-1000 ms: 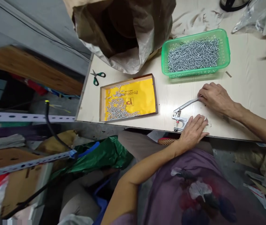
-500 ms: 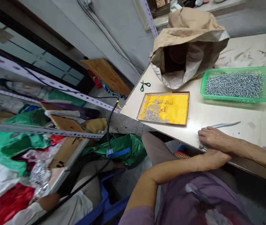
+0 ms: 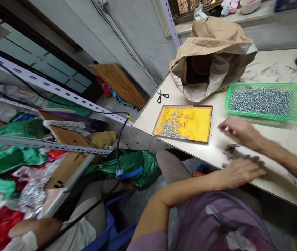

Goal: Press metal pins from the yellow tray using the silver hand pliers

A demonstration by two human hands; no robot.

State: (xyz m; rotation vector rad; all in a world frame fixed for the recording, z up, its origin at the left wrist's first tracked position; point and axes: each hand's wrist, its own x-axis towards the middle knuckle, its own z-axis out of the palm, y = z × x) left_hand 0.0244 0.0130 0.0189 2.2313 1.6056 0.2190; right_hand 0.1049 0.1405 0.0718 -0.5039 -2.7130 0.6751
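Note:
My left hand [image 3: 245,171] is low over the table's near edge, fingers stretched to the right. Nothing shows in it, though its underside is hidden. Just beyond it sits a small metal fixture [image 3: 230,150] with a red bit beside it. Above the table, between a shallow box and a green basket, my right hand [image 3: 242,131] is slightly blurred, its fingers apart and nothing visible in them. Small silver screw-like metal pieces [image 3: 170,128] lie in the shallow yellow-bottomed box [image 3: 198,127]. Many more such pieces fill the green plastic basket [image 3: 266,116].
Behind the box stands an open brown paper sack [image 3: 213,45]. Green-handled scissors [image 3: 162,96] lie near the table's left edge. A black cable [image 3: 118,143] hangs left of the table. Another person's arm [image 3: 37,230] shows at lower left, near a blue chair [image 3: 109,223].
My hands were together at the table edge and have parted. The right has lifted away toward the basket; the left has turned to the right, uncovering the metal fixture.

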